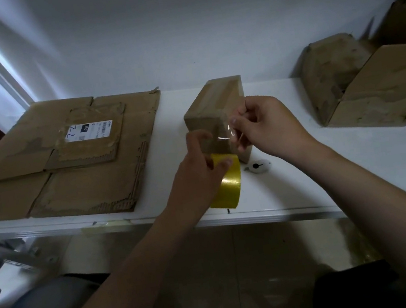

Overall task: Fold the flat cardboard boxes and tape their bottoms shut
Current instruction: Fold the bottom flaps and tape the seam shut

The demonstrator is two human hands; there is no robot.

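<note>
On the left of a white table [358, 169], flat cardboard boxes [65, 162] are lying in a stack, the top one bearing a shipping label [86, 131]. At centre, a person is taping a small folded box [213, 107] standing on the table. The left hand [197, 173] is gripping a yellow tape roll [228, 187], fingers curled round it. The right hand [269, 127] is pinching the free end of a clear tape strip [224, 135] between thumb and fingertips, just over the box's near face. A small white round object [258, 165] is lying beside the box. To the right, more folded boxes [362, 94] are sitting in a heap. The sealing step appears to be in hand; the next move likely calls for pressing the strip flat along the seam and cutting it free.
</note>
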